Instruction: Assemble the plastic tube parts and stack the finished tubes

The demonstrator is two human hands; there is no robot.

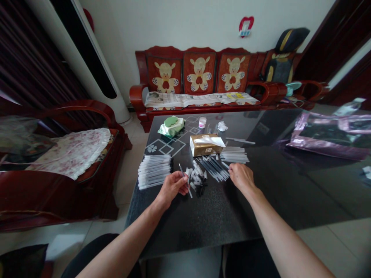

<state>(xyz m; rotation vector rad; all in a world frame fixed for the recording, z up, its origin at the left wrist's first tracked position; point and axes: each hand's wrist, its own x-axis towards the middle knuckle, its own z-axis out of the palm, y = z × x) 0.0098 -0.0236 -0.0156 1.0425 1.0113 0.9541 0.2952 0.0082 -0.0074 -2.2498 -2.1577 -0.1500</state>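
Pens (155,171): one row at the table's left, at least ten; overlap defeats my exact count. Left hand (175,183): thumb and fingers pinching one refill (190,192), tilted, just left of the caps (198,175), a heap too jumbled to count. Refill judged light, stiff, slick, tip delicate; best gripped mid-shaft. One box (207,145) behind. Dark refills (214,168): several, fanned, not separable. Right hand (241,175): fingers closed on the near end of one tube (225,165), probably light, smooth, apt to roll. Stacked tubes (234,154) just beyond, uncounted.
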